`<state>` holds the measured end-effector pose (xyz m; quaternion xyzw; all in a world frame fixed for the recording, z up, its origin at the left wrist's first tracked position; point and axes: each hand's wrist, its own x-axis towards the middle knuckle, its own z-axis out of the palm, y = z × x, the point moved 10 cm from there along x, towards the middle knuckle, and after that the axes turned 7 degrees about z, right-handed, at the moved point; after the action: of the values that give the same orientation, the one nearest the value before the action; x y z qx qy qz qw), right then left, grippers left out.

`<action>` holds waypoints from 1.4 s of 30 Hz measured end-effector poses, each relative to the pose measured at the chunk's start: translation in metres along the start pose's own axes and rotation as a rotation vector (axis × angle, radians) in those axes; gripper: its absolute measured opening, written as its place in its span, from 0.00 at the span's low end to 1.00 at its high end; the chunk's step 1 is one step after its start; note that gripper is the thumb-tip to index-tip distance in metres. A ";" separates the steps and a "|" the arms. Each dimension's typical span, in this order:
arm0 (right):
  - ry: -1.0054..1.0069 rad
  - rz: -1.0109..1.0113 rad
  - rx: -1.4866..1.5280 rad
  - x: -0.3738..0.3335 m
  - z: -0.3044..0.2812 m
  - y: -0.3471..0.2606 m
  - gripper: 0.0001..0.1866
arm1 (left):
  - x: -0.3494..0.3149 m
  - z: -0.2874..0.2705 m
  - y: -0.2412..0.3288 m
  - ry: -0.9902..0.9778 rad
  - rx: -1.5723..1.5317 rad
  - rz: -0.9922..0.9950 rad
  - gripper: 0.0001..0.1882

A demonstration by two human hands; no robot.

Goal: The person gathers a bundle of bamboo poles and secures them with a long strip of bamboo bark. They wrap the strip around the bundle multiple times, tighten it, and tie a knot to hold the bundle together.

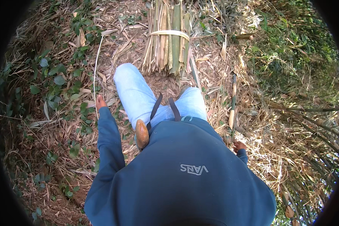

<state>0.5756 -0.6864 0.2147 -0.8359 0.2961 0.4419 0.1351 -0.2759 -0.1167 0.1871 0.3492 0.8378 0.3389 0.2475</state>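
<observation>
Closest to the camera is a dark blue sweatshirt [184, 177], with a brown wooden handle [141, 133] hanging on dark straps at the waist over pale blue jeans [139, 98]. At the end of its stretched-out sleeve, the left hand [100, 102] is closed around a thin pale strip [96, 67]. That strip runs long and nearly straight away from the person, its far end pointing up toward the top of the view, its near end at the hand's fingers. Low beside the hip, the right hand [238, 145] grips the lower end of a thin bamboo stick [233, 109], which points up and away over the leaf litter [64, 124]. Ahead of the knees lies a bundle of split bamboo [168, 37], tied across with a pale band [169, 33], its long axis also running away from the person. It lies between the two hands, well apart from both.
</observation>
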 end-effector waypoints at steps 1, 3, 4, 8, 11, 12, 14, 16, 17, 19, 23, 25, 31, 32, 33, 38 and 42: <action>0.001 -0.028 0.009 0.001 -0.016 0.002 0.13 | 0.001 0.020 0.022 -0.018 -0.088 0.007 0.22; 0.003 -0.102 0.039 -0.005 -0.012 -0.001 0.13 | -0.022 0.059 0.070 -0.063 -0.165 0.137 0.21; 0.008 -0.150 0.053 -0.013 0.004 -0.009 0.13 | -0.031 0.077 0.084 -0.160 -0.059 0.238 0.20; -0.074 -0.684 -0.058 -0.067 0.109 -0.095 0.17 | -0.050 0.156 0.032 -0.581 0.145 0.302 0.21; -0.281 -0.631 -0.003 -0.206 0.200 -0.099 0.17 | -0.074 0.115 -0.066 -0.828 0.336 -0.039 0.22; -0.258 -0.651 -0.033 -0.220 0.215 -0.103 0.18 | -0.080 0.108 -0.078 -0.882 0.380 -0.077 0.22; -0.243 -0.664 -0.022 -0.246 0.239 -0.100 0.18 | -0.076 0.087 -0.089 -0.962 0.431 -0.151 0.21; -0.120 -0.769 -0.056 -0.270 0.242 -0.098 0.17 | -0.071 0.063 -0.095 -1.023 0.476 -0.211 0.21; -0.102 -0.803 -0.068 -0.276 0.245 -0.100 0.17 | -0.058 0.044 -0.103 -0.891 0.380 -0.318 0.20; -0.049 -0.863 0.055 -0.304 0.244 -0.102 0.17 | -0.039 0.019 -0.104 -0.708 0.321 -0.473 0.15; -0.026 -0.761 0.216 -0.335 0.242 -0.103 0.18 | 0.024 0.015 -0.098 -0.916 0.252 -0.508 0.17; 0.037 -0.752 0.252 -0.334 0.232 -0.092 0.18 | 0.037 0.032 -0.070 -0.876 0.359 -0.410 0.15; 0.055 -0.669 0.323 -0.306 0.259 -0.032 0.18 | 0.069 0.074 -0.007 -0.878 0.253 -0.305 0.17; 0.039 -0.643 0.323 -0.304 0.264 -0.022 0.18 | 0.066 0.071 -0.005 -0.893 0.224 -0.309 0.18; 0.027 -0.645 0.342 -0.301 0.269 -0.021 0.18 | 0.063 0.075 -0.001 -0.903 0.195 -0.288 0.20; -0.063 -0.692 0.179 -0.278 0.300 -0.059 0.18 | 0.048 0.052 -0.033 -0.869 0.155 -0.367 0.19; -0.081 -0.895 0.225 -0.338 0.293 -0.140 0.18 | 0.043 0.012 -0.064 -0.890 0.201 -0.407 0.18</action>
<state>0.3219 -0.3067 0.3186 -0.8438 -0.0535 0.3374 0.4138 -0.3225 -0.1133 0.1239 0.3117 0.7305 0.0194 0.6073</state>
